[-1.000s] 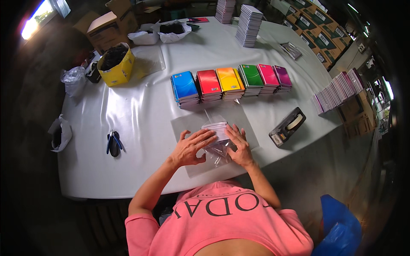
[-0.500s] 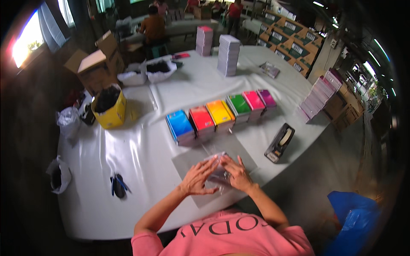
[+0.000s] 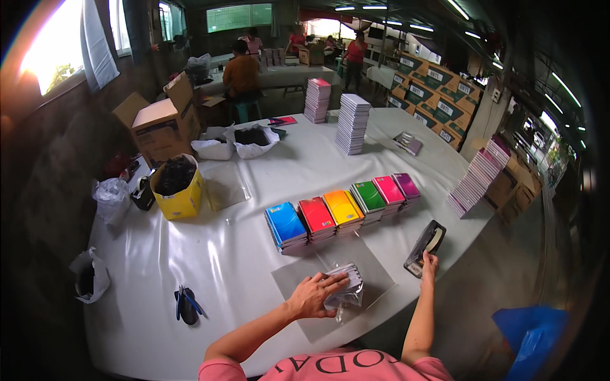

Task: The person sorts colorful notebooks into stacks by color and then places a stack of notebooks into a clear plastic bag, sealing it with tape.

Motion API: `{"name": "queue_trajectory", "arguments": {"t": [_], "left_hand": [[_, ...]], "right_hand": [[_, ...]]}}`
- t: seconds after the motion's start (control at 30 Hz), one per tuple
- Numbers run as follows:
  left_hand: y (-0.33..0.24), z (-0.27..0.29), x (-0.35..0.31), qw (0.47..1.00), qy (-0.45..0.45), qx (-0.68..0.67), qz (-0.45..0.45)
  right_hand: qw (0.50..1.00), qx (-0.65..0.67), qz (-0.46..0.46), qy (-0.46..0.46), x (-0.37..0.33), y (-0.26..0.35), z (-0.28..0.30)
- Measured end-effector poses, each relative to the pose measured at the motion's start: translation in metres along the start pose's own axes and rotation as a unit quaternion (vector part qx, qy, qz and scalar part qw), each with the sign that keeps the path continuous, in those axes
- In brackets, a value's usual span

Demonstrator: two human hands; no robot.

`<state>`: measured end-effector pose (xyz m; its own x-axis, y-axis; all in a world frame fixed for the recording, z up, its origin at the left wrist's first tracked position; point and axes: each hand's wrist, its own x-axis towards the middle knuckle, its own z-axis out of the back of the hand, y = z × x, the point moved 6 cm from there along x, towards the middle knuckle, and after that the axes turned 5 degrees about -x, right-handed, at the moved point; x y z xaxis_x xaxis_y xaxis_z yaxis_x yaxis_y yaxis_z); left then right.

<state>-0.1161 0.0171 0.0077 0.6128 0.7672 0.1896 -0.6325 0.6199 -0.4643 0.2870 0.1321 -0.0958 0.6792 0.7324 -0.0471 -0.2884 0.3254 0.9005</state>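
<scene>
My left hand [image 3: 311, 295] lies with fingers stretched over a small spiral notebook pack [image 3: 349, 282] wrapped in a clear plastic bag. The pack rests on a grey sheet [image 3: 376, 272] at the table's near side. To the right, my right hand [image 3: 430, 265] has its fingers closed at the near end of a black tape dispenser [image 3: 421, 249], pinching at the tape; the strip itself is too small to make out. Just beyond the sheet stands a row of notebook stacks, with blue [image 3: 285, 220], red [image 3: 316, 216], yellow [image 3: 343, 207], green [image 3: 368, 196], pink [image 3: 388, 190] and purple [image 3: 406, 185] covers.
Blue-handled pliers [image 3: 187, 307] lie at the left. A yellow container [image 3: 180, 202], white bags [image 3: 254, 149] and an open carton [image 3: 162, 127] are at the far left. Taller notebook stacks [image 3: 353, 127] stand farther back; another stack [image 3: 476, 181] leans at the right edge. Other people sit or stand beyond.
My right hand has left the plastic-wrapped pack and moved right to the tape dispenser. My left hand stays on the pack. The view has tilted up, showing more of the room.
</scene>
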Motion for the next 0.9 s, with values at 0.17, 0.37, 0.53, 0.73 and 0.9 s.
{"name": "queue_trajectory", "arguments": {"t": [0.17, 0.37, 0.53, 0.73, 0.9], "left_hand": [[0.005, -0.004, -0.001, 1.000, -0.012, 0.005, -0.001], [0.005, -0.006, 0.000, 0.999, -0.025, -0.012, -0.018], [0.008, -0.009, -0.003, 1.000, -0.019, -0.001, -0.006], [0.009, -0.007, -0.007, 1.000, -0.015, 0.008, 0.003], [0.004, -0.007, 0.004, 1.000, 0.002, 0.005, -0.016]], "right_hand": [[0.967, 0.112, -0.217, 0.072, 0.010, -0.018, -0.008], [0.914, 0.261, -0.292, 0.108, 0.017, -0.041, -0.008], [0.914, 0.325, -0.200, 0.138, -0.029, 0.001, 0.002], [0.931, -0.220, 0.189, -0.222, -0.061, -0.010, 0.027], [0.962, 0.042, 0.161, 0.214, -0.093, 0.095, 0.001]]}}
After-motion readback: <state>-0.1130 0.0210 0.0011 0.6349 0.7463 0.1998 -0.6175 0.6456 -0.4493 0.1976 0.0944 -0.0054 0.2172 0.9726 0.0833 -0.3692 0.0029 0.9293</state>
